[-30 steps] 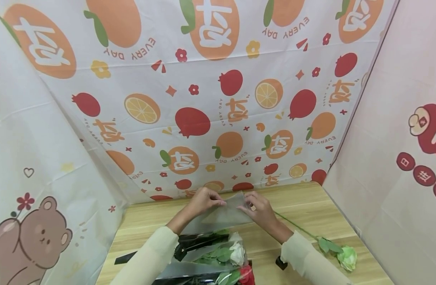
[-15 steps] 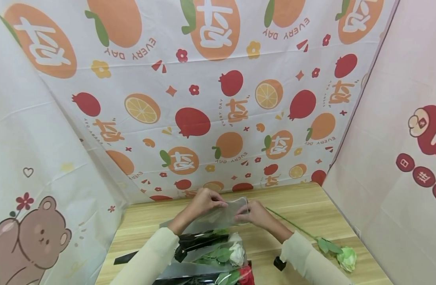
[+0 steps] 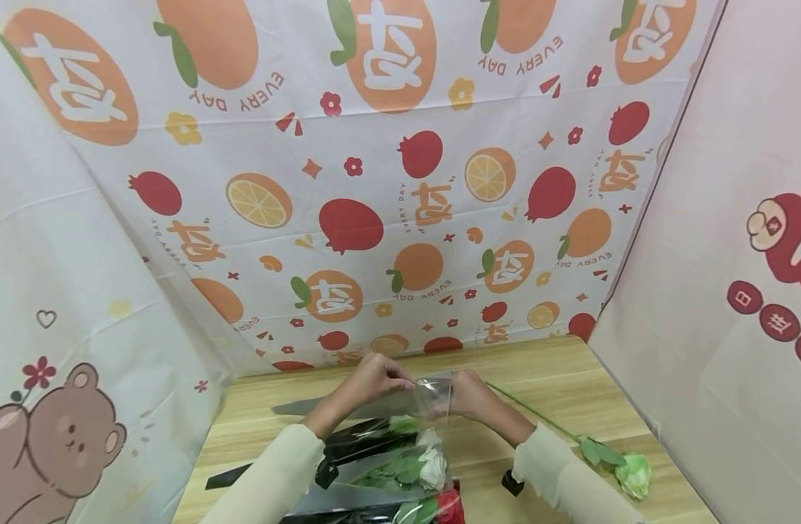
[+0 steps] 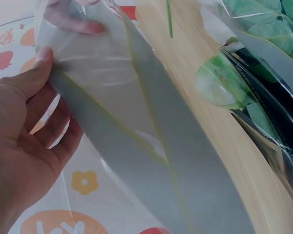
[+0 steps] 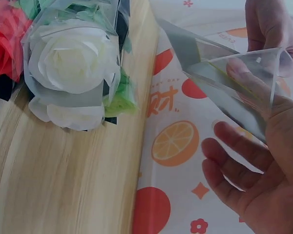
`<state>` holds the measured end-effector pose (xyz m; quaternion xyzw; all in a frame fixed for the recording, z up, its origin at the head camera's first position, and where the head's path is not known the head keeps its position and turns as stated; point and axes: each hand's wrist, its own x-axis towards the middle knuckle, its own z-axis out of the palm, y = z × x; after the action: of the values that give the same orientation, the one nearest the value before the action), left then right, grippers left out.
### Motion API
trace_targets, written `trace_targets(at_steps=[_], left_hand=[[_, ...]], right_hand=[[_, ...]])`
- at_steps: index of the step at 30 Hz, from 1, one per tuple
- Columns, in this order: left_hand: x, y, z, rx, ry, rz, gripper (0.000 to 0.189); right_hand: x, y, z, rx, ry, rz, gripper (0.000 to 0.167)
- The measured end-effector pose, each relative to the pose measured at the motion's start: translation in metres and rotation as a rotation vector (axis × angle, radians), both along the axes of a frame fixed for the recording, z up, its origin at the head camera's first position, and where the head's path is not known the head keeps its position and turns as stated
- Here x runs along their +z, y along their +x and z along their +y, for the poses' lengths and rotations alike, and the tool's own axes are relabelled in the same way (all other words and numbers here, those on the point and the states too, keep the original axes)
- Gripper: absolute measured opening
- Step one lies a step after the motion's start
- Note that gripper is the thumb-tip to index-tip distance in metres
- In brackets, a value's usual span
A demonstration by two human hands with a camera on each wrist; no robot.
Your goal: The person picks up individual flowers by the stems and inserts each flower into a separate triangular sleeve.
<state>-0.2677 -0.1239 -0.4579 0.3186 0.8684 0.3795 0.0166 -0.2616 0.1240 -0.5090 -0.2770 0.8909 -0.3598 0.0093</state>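
My left hand (image 3: 374, 378) pinches the rim of a flower sleeve (image 4: 200, 161), part clear plastic and part grey with thin yellow lines. In the left wrist view the thumb of that hand (image 4: 34, 117) lies on the near edge. The right hand (image 3: 468, 397) is at the sleeve's mouth. Its wrist view shows one digit (image 5: 234, 68) of the right hand (image 5: 283, 146) through the clear film, inside the spread mouth, while the other fingers stay outside, loosely bent. The sleeve's narrow end trails off to the left in the head view.
Sleeved flowers lie in front of the hands: a white rose (image 3: 433, 468), a red rose (image 3: 449, 506) and a pale green bloom (image 4: 219, 80). A loose pale green rose (image 3: 632, 475) with a long stem lies right on the wooden table (image 3: 544, 364). A fruit-print curtain (image 3: 374, 182) rises behind.
The right hand has gone from pinching the sleeve's corner to having a digit inside its mouth, which now stands spread. The sleeve's narrow end shows farther left. The left hand has barely moved.
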Motion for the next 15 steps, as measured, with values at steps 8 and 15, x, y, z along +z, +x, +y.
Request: trace_targets(at_steps=[8, 15], left_hand=[[-0.003, 0.002, -0.006, 0.022, 0.017, 0.06, 0.005], [-0.004, 0.002, -0.006, 0.056, 0.024, 0.016, 0.005]], right_hand=[[-0.006, -0.002, 0.016, 0.129, -0.054, -0.133, 0.026], [-0.003, 0.003, 0.024, 0.114, -0.18, -0.194, 0.021]])
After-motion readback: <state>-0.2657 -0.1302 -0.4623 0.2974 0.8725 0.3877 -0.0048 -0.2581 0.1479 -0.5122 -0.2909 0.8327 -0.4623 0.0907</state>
